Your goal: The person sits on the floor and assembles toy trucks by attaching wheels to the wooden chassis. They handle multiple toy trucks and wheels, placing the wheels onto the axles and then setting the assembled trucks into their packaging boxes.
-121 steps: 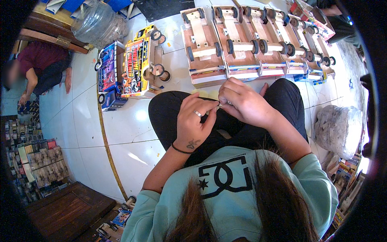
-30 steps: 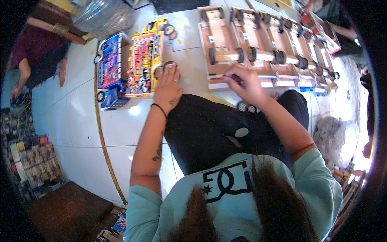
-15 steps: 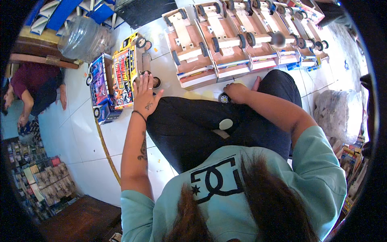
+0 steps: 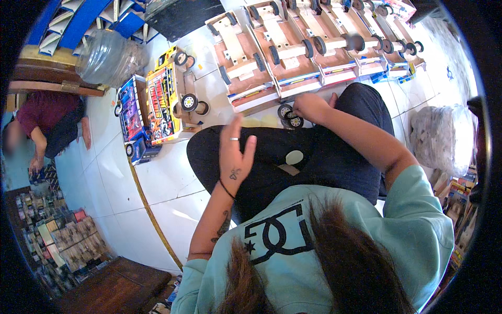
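Note:
My left hand (image 4: 236, 152) is raised over my left thigh, fingers stretched out and nothing in it. Beyond it, a yellow toy truck (image 4: 161, 99) lies on its side, a black wheel with a white hub (image 4: 189, 102) showing on its underside. My right hand (image 4: 311, 108) is by my right knee, its fingers curled at a small group of black toy wheels (image 4: 295, 121). It seems to grip one of them, though the fingertips are partly hidden.
A blue toy truck (image 4: 130, 110) lies against the yellow one. Several upturned wooden trucks (image 4: 243, 86) stand in a row ahead. A clear plastic bag (image 4: 112, 57) is at far left, a wrapped bundle (image 4: 442, 138) at right. Another person (image 4: 52, 115) crouches at left.
My left hand has left the yellow truck and come back toward me, uncovering the white-hubbed wheel. My right hand has shifted slightly, and more of the loose wheels show beside it.

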Demonstrator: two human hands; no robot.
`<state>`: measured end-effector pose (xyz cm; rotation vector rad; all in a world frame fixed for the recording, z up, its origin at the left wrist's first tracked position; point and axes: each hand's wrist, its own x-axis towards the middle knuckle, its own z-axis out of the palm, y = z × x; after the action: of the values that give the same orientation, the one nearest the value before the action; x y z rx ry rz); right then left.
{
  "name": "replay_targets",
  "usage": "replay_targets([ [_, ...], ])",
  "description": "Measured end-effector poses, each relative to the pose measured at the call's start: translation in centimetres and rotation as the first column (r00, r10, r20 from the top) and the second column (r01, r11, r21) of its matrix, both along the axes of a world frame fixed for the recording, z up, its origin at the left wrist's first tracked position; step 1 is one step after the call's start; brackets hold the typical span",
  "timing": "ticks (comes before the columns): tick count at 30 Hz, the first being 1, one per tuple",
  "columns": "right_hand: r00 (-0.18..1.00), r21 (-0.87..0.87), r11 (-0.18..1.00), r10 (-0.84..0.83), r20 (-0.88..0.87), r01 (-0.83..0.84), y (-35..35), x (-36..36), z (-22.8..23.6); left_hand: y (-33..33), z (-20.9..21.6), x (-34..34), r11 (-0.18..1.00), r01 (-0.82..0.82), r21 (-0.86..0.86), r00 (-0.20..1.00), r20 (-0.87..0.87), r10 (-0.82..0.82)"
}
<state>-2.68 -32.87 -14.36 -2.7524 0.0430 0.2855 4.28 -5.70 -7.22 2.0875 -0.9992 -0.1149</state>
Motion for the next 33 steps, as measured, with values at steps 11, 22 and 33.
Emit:
replay_targets([
  [11, 0.765, 0.148, 0.961, 0.087, 0.638, -0.232, 5.8, -4.7, 10.6, -3.8, 0.9, -2.9, 0.917, -0.323, -0.233, 0.358, -0.927, -0.110],
  [22, 0.725, 0.409, 0.897, -0.167, 0.668, -0.170, 7.6, -2.0, 12.7, -2.4, 4.9, -2.7, 0.970, -0.164, -0.182, 0.829, -0.559, 0.036],
  [33, 0.821, 0.588, 0.773, -0.165, 0.546, -0.236, 7.1, -1.7, 12.9, -1.5, 5.8, -1.7, 0.985, 0.073, -0.158, 0.978, -0.180, -0.101],
])
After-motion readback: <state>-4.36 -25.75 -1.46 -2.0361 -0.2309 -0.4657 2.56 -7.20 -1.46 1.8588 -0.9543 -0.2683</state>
